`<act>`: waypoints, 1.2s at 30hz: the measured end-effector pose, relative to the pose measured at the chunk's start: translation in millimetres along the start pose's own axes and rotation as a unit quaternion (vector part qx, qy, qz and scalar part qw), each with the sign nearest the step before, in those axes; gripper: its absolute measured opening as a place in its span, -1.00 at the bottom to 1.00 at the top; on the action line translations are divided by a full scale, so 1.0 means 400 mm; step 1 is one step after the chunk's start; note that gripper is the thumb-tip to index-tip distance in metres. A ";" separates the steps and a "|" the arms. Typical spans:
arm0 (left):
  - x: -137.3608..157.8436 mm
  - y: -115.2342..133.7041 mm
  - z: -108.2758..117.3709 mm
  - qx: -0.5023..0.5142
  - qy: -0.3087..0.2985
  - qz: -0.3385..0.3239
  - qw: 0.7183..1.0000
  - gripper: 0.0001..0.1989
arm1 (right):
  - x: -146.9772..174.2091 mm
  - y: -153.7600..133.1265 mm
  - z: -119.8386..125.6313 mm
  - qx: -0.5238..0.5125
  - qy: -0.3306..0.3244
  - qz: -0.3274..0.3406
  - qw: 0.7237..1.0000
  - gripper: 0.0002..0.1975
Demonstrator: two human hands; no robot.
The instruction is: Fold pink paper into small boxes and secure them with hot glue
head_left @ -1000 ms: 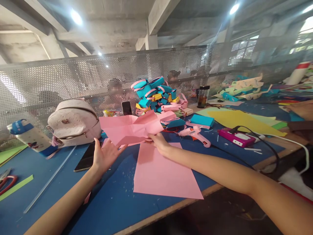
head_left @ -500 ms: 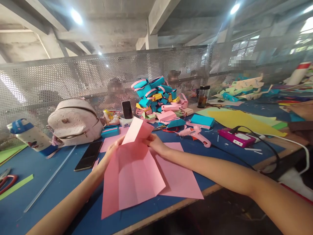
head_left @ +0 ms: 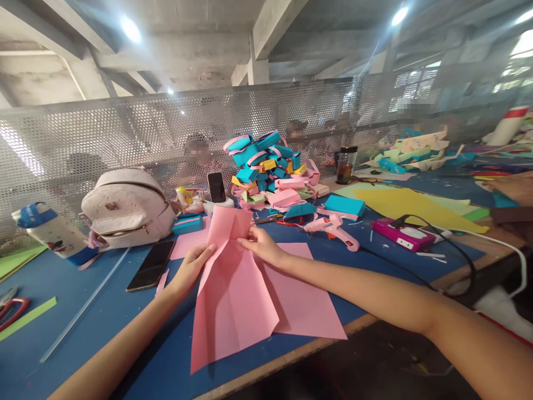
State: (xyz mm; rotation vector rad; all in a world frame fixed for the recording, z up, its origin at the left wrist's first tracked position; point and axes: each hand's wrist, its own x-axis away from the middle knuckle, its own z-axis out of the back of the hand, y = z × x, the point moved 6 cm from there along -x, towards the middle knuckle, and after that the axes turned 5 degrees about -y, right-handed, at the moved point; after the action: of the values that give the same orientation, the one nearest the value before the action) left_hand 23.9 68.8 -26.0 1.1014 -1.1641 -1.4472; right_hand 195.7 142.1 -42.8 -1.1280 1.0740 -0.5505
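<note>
A creased sheet of pink paper (head_left: 239, 311) stands tilted in front of me, its far end bent up and its sides drawn inward. At its left edge my left hand (head_left: 199, 261) grips the paper, thumb on the near face. My right hand (head_left: 260, 244) pinches the upper right side, with some fingers hidden behind it. Underneath, to the right, another flat pink sheet (head_left: 306, 300) lies on the blue table (head_left: 158, 355). A pink glue gun (head_left: 333, 229) rests beyond my right forearm.
Behind the paper rises a pile of blue, pink and yellow folded paper boxes (head_left: 266, 166). A phone (head_left: 150, 265), a backpack (head_left: 127, 208), a bottle (head_left: 54, 230) and a ruler (head_left: 87, 303) are on the left. Rightward are a purple power strip (head_left: 402, 234), its cable and yellow sheets (head_left: 416, 203).
The paper's raised end has flattened from a folded-over flap into an upright panel. Its lower left edge has shifted right, and my left hand has moved slightly down and right.
</note>
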 end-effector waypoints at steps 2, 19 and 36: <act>0.003 -0.004 0.004 0.014 0.017 0.002 1.000 -0.51 | 0.000 -0.020 0.019 0.021 0.045 0.029 0.998 -0.66; 0.073 0.088 -0.023 -0.125 0.195 -0.207 0.950 -0.69 | 0.141 -0.180 -0.156 0.079 -0.228 0.070 0.968 -0.80; 0.045 0.042 -0.043 -0.106 0.015 -0.148 0.983 -0.40 | 0.075 -0.146 -0.075 0.008 -0.135 0.049 0.990 -0.70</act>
State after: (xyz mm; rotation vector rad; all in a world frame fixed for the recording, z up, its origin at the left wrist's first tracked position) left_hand 40.1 47.0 -13.3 1.1760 -0.8266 -1.7325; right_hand 190.1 82.3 -2.6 -1.0934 0.8825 -0.3167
